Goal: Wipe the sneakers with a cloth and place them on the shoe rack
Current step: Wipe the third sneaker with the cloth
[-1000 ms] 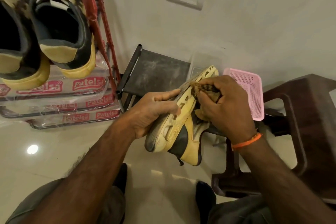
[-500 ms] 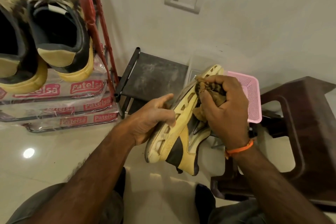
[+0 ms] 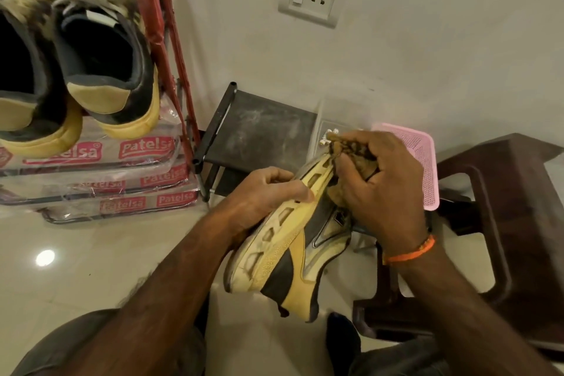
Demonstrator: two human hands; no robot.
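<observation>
Bare forearms, an orange wristband [image 3: 410, 254] on the right wrist, grey trousers [image 3: 61, 348].

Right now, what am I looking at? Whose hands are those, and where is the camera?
There is no machine here. A person wears a camera on their head, so this one picture looks down at their own two hands. The left hand holds a yellow and black sneaker by its sole. The right hand grips a brown cloth and presses it against the sneaker's front end. At the upper left, two more sneakers sit on the shoe rack. A pink basket and a brown stool are on the right.
</observation>
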